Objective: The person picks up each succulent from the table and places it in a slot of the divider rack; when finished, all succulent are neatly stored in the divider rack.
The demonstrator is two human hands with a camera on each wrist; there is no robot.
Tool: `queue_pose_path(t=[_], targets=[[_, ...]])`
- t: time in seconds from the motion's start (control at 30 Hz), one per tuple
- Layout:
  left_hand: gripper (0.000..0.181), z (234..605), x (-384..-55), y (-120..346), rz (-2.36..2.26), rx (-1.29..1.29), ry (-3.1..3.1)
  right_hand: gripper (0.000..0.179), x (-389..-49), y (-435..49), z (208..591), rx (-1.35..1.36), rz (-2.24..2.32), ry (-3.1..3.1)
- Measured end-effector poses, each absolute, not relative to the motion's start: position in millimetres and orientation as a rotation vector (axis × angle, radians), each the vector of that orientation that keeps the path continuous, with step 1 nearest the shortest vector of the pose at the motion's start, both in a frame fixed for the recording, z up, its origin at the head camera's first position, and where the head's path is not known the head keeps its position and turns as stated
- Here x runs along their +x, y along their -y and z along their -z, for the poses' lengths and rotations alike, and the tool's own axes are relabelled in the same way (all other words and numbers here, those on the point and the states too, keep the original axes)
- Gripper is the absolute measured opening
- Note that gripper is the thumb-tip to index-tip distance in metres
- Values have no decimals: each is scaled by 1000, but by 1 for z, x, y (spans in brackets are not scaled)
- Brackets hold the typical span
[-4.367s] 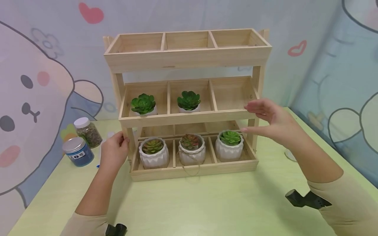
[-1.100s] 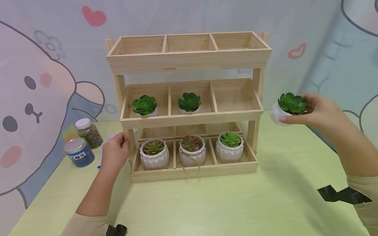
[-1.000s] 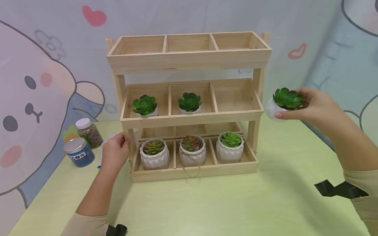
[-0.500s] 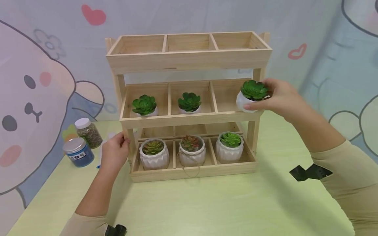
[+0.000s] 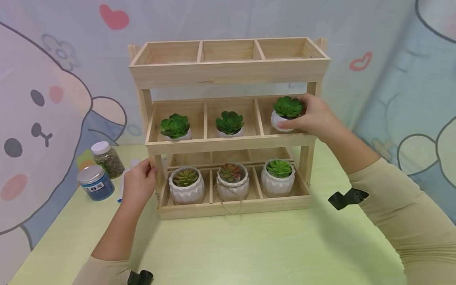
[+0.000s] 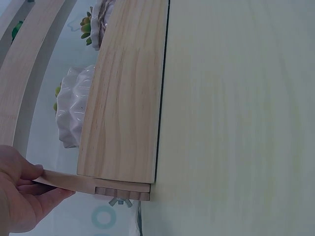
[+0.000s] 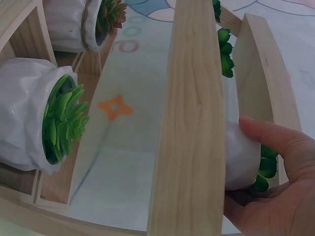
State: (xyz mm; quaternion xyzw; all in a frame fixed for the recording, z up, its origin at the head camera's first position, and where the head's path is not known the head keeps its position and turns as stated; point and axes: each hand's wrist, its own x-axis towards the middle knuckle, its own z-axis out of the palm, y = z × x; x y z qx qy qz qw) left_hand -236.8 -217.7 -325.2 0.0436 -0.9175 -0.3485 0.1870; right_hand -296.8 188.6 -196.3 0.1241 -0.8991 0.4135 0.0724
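Observation:
My right hand (image 5: pixel 317 115) grips a potted succulent (image 5: pixel 287 107) in a smooth white pot. It holds the pot at the right compartment of the middle tier of a wooden plant stand (image 5: pixel 228 75); the front board partly hides the pot in the right wrist view (image 7: pixel 240 160). Two similar green succulents, one on the left (image 5: pixel 175 126) and one in the centre (image 5: pixel 229 122), sit in that tier's other compartments. My left hand (image 5: pixel 139 183) pinches the stand's lower left upright (image 6: pixel 69 180) between thumb and fingers.
Three faceted white pots with succulents stand in the bottom tier: left (image 5: pixel 187 186), middle with twine (image 5: pixel 232 182), right (image 5: pixel 278 178). The top tier's three compartments hold nothing. A blue jar (image 5: pixel 95 183) and a jar of brown grains (image 5: pixel 107 160) stand left on the table (image 5: pixel 228 249).
My right hand was without a pot at first, then held the succulent right of the stand. It has moved left with it to the middle tier's right compartment. My left hand stayed put.

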Motion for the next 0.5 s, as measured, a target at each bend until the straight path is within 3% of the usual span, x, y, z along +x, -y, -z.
queue_pose_path(t=[0.5], targets=[[34,326,-238,218,981,122,2577,79,-310,-180,204,272,-1127,2883]])
